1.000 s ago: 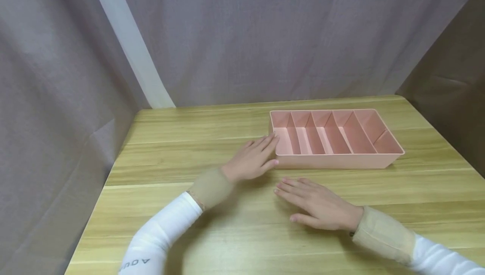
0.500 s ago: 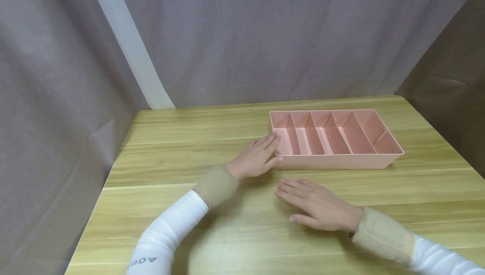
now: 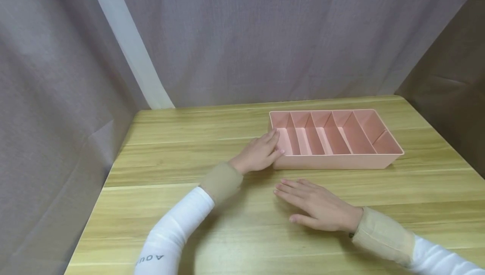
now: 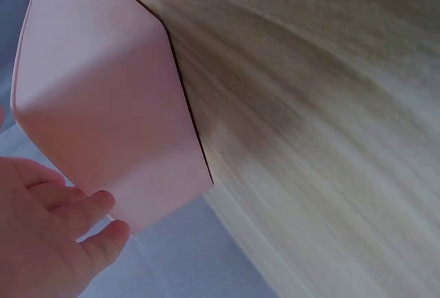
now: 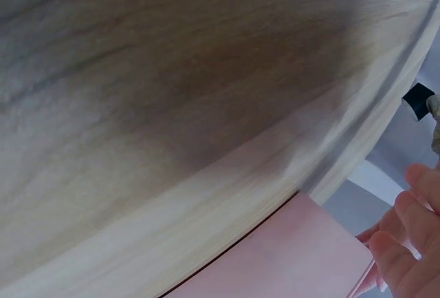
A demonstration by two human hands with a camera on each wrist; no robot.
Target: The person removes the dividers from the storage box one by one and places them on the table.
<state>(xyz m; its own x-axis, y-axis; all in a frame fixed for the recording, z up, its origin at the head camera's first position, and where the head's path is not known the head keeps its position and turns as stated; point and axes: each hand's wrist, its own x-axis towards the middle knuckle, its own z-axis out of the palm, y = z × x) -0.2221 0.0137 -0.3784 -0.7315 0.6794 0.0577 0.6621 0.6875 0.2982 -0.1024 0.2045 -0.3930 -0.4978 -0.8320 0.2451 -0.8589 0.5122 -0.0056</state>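
Note:
A long pink divided organizer box [image 3: 337, 162] sits on the wooden table, its slanted partitions forming several compartments with nothing in them. At its left end, my left hand [image 3: 259, 153] lies over the rim, fingers extended and thumb near the front corner. In the left wrist view, the fingertips of that hand [image 4: 41, 236] are loosely bent beside the box's outer wall [image 4: 103, 112]; firm contact cannot be told. My right hand [image 3: 320, 205] is held palm down in front of the box, fingers straight, holding nothing. Its fingertips show at the edge of the right wrist view.
The wooden table [image 3: 151, 161] spreads to the left of the box and in front of it. Grey curtains [image 3: 246, 39] hang behind and at the left, with a white strip [image 3: 130, 47]. A dark brown cloth [image 3: 451, 81] borders the right side.
My left hand has slid slightly right and away from me along the box's left end, its thumb now over the front corner. The right hand and the box have stayed put.

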